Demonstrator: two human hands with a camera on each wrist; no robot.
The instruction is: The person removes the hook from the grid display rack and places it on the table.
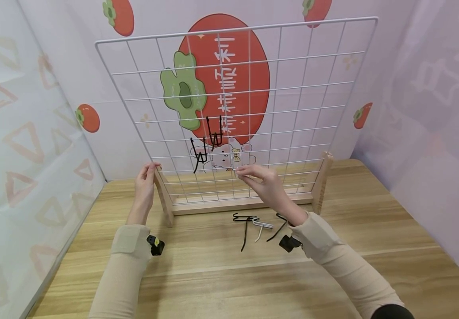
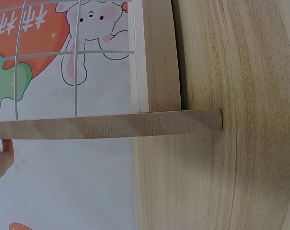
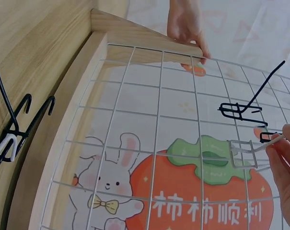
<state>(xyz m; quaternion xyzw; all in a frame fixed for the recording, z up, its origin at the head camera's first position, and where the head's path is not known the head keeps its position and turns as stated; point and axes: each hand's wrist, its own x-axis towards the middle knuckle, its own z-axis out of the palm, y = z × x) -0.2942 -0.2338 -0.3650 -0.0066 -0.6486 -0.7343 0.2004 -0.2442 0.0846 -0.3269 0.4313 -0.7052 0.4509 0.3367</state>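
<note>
At the left end of the grid, the left grip pinches the wooden post; the right grip pinches a white hook right of two hung black hooks, grid contact unclear. Three loose hooks lie on the table.

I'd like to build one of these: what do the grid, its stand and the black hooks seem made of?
Grid: probably metal wire with a white coating, judging by its slim, evenly coloured bars.
Stand: pale wood, apparently matte, perhaps unvarnished; grain shows in the left wrist view.
Black hooks: likely coated metal, given their slender bent rods.
</note>
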